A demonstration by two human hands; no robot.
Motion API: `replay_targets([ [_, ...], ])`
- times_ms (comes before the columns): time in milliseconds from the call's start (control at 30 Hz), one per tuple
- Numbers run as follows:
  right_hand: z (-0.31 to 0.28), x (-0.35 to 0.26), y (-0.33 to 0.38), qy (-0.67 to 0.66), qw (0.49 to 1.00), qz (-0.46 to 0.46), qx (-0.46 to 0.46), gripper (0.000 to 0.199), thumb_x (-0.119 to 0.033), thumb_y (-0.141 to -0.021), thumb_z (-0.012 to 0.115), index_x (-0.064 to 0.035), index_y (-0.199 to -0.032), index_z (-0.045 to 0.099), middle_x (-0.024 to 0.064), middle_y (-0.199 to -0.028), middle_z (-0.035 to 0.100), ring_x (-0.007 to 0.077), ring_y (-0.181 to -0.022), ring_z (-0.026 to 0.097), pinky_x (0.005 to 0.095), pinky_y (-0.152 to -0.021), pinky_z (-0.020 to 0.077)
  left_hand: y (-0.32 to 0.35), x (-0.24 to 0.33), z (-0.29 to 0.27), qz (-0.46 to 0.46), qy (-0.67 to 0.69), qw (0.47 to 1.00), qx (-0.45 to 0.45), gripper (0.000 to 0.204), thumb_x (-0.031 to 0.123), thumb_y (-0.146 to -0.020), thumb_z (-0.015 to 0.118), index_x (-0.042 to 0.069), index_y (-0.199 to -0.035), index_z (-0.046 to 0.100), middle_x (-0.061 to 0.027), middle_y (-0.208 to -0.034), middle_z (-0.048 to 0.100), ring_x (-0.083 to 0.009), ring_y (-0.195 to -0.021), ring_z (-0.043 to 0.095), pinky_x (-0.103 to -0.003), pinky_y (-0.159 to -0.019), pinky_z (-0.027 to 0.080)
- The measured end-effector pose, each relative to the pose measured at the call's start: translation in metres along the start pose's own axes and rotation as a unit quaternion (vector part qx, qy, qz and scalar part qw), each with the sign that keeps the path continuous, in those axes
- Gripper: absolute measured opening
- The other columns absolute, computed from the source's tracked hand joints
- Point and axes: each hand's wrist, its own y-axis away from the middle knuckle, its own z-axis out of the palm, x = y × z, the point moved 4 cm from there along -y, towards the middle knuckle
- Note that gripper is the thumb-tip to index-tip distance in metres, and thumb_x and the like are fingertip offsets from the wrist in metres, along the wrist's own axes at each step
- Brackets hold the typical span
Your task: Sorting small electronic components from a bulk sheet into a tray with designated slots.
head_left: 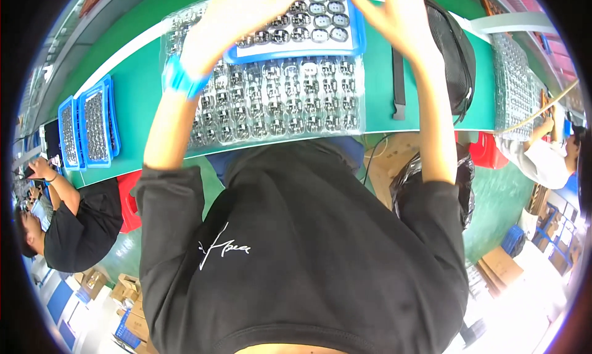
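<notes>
My left hand [250,5] reaches over the left part of a blue-rimmed tray [296,53], its visible digit stretched out above the tray. The tray holds rows of small dark round parts [320,21] on a white base. At the tray's right edge is my right hand [394,21], with its thumb extended toward the parts. The top edge of the picture cuts off the other fingers of both hands. I see nothing held in the parts that show. Under the tray lies a clear plastic blister sheet [271,107] filled with small black and silver pieces.
A black mesh bag [453,58] with a strap lies right of my right forearm. Blue trays [98,126] of parts stand at the left on the green table [142,132]. More clear blister sheets [512,76] are stacked at the right. Co-workers sit on both sides.
</notes>
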Motion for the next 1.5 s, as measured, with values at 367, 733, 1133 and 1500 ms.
replay_targets([
  [367, 0.024, -0.064, 0.099, -0.022, 0.977, 0.092, -0.193, 0.024, -0.025, -0.093, 0.08, -0.0111, -0.113, 0.078, 0.0092, -0.075, 0.072, 0.0282, -0.067, 0.071, 0.0399, -0.062, 0.0547, 0.148, 0.042, 0.003, -0.234, 0.034, 0.961, -0.147, 0.019, 0.014, -0.095, 0.077, 0.006, -0.112, 0.073, -0.0098, -0.093, 0.066, -0.031, -0.073, 0.071, -0.042, -0.065, 0.057],
  [733, 0.03, -0.061, 0.066, -0.099, 0.976, 0.056, -0.184, 0.01, -0.02, -0.094, 0.078, -0.0101, -0.096, 0.078, 0.0069, -0.072, 0.069, 0.0271, -0.066, 0.07, 0.0388, -0.06, 0.0532, 0.132, 0.044, 0.008, -0.198, -0.028, 0.961, -0.19, 0.013, 0.014, -0.097, 0.074, 0.007, -0.107, 0.073, -0.0083, -0.096, 0.066, -0.0305, -0.075, 0.071, -0.041, -0.065, 0.058],
  [1133, 0.005, 0.059, 0.089, 0.047, 0.982, 0.155, -0.099, 0.01, -0.014, -0.095, 0.076, -0.0044, -0.099, 0.075, 0.0082, -0.087, 0.067, 0.0248, -0.072, 0.067, 0.0348, -0.067, 0.0531, 0.059, 0.018, -0.021, -0.168, 0.113, 0.977, -0.064, 0.01, 0.008, -0.093, 0.079, 0.005, -0.103, 0.077, -0.0046, -0.096, 0.067, -0.0195, -0.08, 0.067, -0.031, -0.064, 0.051],
  [1500, 0.013, 0.06, 0.104, 0.071, 0.983, 0.148, -0.086, 0.012, -0.017, -0.094, 0.079, -0.0054, -0.099, 0.077, 0.0059, -0.087, 0.066, 0.0248, -0.074, 0.068, 0.0353, -0.066, 0.0527, 0.023, -0.028, 0.033, -0.137, 0.076, 0.985, -0.067, 0.016, 0.018, -0.097, 0.078, 0.006, -0.107, 0.08, -0.0037, -0.095, 0.067, -0.0163, -0.068, 0.055, -0.031, -0.063, 0.044],
])
